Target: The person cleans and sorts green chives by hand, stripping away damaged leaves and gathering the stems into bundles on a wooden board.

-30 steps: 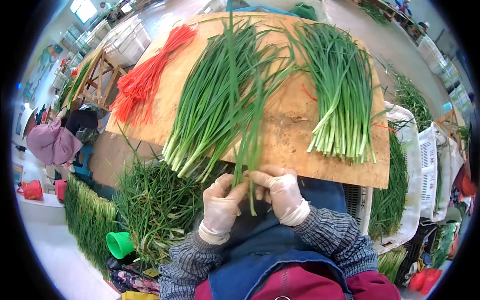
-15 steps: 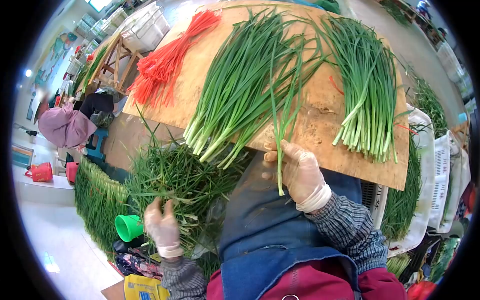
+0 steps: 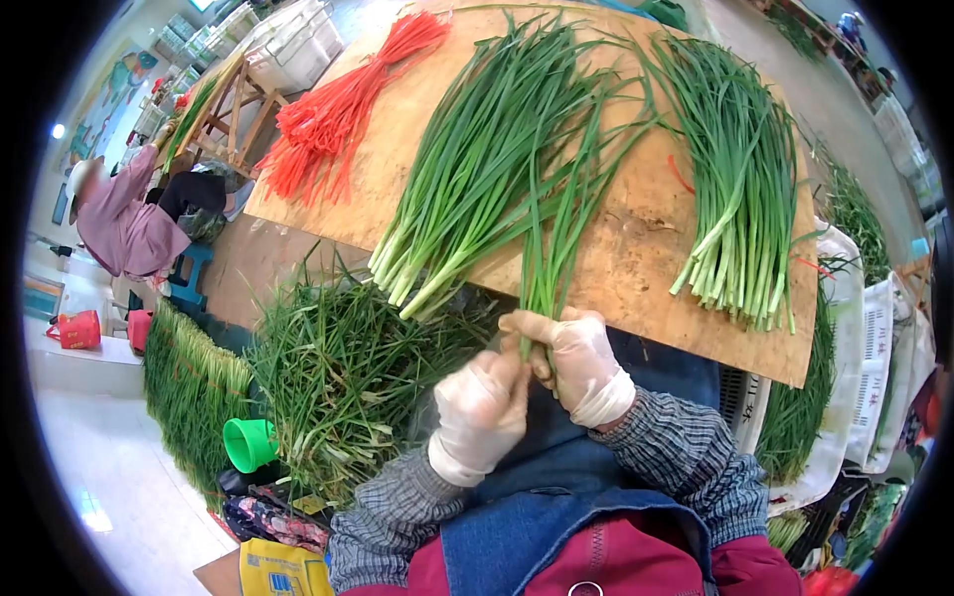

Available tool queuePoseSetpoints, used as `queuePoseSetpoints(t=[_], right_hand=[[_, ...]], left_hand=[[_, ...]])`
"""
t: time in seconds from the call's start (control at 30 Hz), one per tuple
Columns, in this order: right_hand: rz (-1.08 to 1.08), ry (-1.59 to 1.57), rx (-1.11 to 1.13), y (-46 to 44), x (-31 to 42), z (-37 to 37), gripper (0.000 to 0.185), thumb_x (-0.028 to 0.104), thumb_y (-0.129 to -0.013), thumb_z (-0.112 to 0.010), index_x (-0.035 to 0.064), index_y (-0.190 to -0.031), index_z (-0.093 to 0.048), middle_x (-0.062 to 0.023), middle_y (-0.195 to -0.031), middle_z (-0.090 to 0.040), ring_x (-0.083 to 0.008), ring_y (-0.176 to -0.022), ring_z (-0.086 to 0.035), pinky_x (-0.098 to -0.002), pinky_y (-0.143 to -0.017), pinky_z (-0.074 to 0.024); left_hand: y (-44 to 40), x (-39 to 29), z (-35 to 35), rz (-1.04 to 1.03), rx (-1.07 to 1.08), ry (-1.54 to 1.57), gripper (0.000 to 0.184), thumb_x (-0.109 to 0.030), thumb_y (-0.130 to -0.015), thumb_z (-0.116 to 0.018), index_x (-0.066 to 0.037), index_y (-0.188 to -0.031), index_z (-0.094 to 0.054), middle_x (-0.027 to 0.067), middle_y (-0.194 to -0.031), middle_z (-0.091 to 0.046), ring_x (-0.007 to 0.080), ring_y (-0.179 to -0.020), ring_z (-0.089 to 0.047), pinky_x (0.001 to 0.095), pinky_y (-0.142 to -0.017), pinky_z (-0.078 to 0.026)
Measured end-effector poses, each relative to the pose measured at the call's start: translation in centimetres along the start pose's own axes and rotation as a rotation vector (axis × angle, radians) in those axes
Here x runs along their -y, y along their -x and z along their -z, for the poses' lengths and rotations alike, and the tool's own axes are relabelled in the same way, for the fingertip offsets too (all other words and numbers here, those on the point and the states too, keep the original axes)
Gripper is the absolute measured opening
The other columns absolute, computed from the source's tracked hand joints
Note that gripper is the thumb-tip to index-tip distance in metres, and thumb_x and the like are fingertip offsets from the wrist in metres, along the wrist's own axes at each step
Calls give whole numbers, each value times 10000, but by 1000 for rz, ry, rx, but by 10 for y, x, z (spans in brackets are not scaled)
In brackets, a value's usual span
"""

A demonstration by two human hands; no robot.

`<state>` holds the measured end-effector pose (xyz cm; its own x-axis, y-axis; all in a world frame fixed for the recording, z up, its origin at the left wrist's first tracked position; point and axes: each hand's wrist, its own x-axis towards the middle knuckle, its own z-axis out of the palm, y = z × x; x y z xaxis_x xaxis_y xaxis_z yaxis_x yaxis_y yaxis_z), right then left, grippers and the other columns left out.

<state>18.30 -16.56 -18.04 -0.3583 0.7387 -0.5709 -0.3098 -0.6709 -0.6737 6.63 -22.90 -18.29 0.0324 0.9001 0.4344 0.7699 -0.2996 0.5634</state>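
Note:
Both my hands wear thin whitish gloves. My right hand (image 3: 586, 366) is closed around a few garlic chives (image 3: 547, 268) near their pale ends, at the table's front edge. My left hand (image 3: 479, 415) meets it there, fingers pinched at the lower ends of the same stalks; its fingertips are partly hidden. The leaves of the held stalks lie up over the wooden table (image 3: 636, 238). Left of them rests a large loose pile of chives (image 3: 477, 189). A neater bundle of chives (image 3: 740, 199) lies on the right.
Red ties (image 3: 343, 119) lie at the table's far left. Below the table's left edge is a heap of loose leaves (image 3: 338, 368), beside a green cup (image 3: 250, 444) and tied bundles (image 3: 194, 387). White crates (image 3: 845, 348) stand right. A person (image 3: 129, 219) sits at the left.
My left hand has come up and right from the leaf heap to meet my right hand at the stalk ends. The right hand now holds a thicker cluster. The seated person has straightened up.

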Motion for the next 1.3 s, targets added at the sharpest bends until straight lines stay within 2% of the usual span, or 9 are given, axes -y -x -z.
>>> queuePoseSetpoints(t=[0.13, 0.37, 0.47, 0.5, 0.6, 1.03, 1.17, 1.27, 1.3], right_hand=[[36, 18, 19, 6, -1, 6, 189, 138, -825, -577, -34, -882, -632, -68, -692, -612, -58, -391, -398, -188, -356, -286], [28, -18, 86, 10, 18, 14, 254, 132, -818, -550, -47, -992, -593, -50, -671, -595, -82, -544, -501, -200, -465, -357], [-20, -67, -2, 12, 20, 7, 258, 119, -814, -545, -52, -1003, -584, -56, -706, -602, -105, -569, -521, -243, -495, -394], [-35, -95, -6, 13, 21, 5, 255, 118, -815, -545, -53, -1000, -580, -53, -710, -597, -111, -568, -518, -253, -501, -401], [-81, -170, 42, 9, 20, 3, 243, 119, -819, -544, -54, -988, -569, -41, -711, -575, -118, -555, -502, -270, -510, -410], [-166, -251, 219, -12, -12, 12, 147, 82, -813, -563, -31, -907, -569, -19, -622, -497, -57, -412, -340, -217, -379, -270], [-116, -309, 265, -9, -8, 18, 119, 64, -811, -545, -20, -893, -568, -84, -716, -569, -80, -467, -387, -232, -428, -334], [-116, -316, 220, -9, -6, 19, 227, 117, -807, -548, -33, -977, -563, -136, -836, -614, -169, -656, -550, -285, -586, -464], [-135, -353, 224, -5, -1, 16, 246, 126, -816, -532, -36, -1000, -554, -140, -881, -613, -198, -720, -576, -316, -631, -486]], left_hand=[[8, 14, 12, 101, -120, 243, 132, 62, -745, -610, -14, -851, -593, 108, -705, -614, 173, -528, -583, 275, -485, -458], [-26, 48, 4, 137, -6, -706, 191, -129, -738, -644, -56, -905, -587, 86, -715, -517, 267, -573, -572, 350, -519, -463], [-25, 59, 1, 65, -73, -466, 171, -98, -733, -650, -55, -891, -602, 97, -683, -540, 265, -569, -568, 339, -532, -462], [-24, 63, -1, 102, -164, 15, 129, -61, -753, -634, -35, -879, -619, 122, -675, -578, 221, -564, -570, 301, -529, -453], [-16, 26, 31, 907, 68, 772, 139, -64, -799, -617, 48, -881, -619, 41, -702, -615, 63, -558, -517, 189, -495, -387], [12, 11, 67, 1016, 126, 848, 100, -69, -739, -575, 6, -770, -633, 47, -652, -605, 59, -463, -451, 189, -415, -330], [59, 51, 144, 1002, 27, 447, 120, -1, -746, -553, 23, -816, -647, 9, -611, -560, 35, -482, -403, 182, -438, -298], [121, 117, 170, 721, 356, -985, 110, -110, -734, -640, -30, -808, -652, 138, -805, -619, 290, -674, -572, 383, -614, -459], [113, 112, 162, 603, 188, -937, 116, -104, -733, -646, -36, -828, -645, 132, -808, -604, 276, -700, -571, 367, -637, -462]])
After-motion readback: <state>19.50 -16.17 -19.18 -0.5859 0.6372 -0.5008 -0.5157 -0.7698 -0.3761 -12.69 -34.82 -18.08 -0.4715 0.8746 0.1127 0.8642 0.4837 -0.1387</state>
